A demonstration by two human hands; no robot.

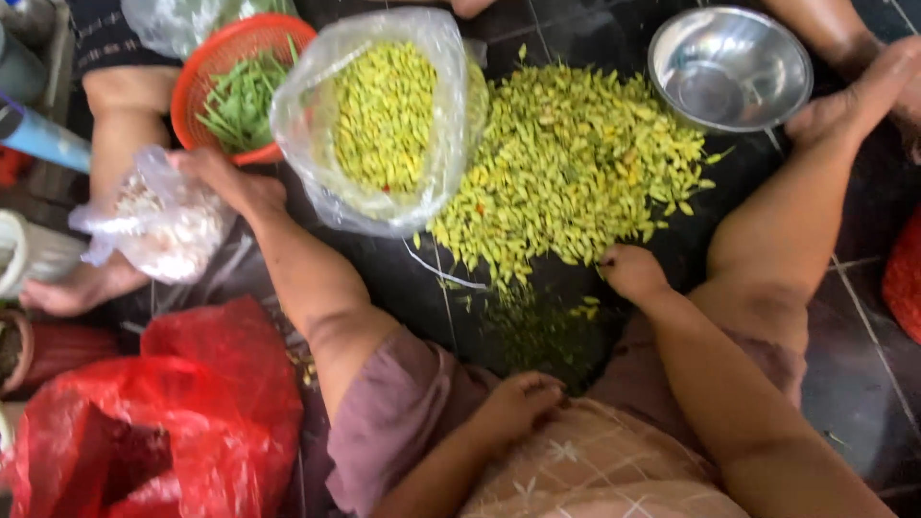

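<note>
Heap of yellow-green buds (576,163) spread on the dark tiled floor (863,336), its near edge touching the right hand (628,270), whose fingers are curled together at the heap's fringe; whether they pinch a bud cannot be told. Left hand (225,177) reaches away to the left, fingers closed on a small clear bag of white pieces (163,221), beside the large clear bag of buds (384,120). Steel bowl (731,67) stands beyond the heap

home floor (863,317), flower buds (576,163) heaped
</note>
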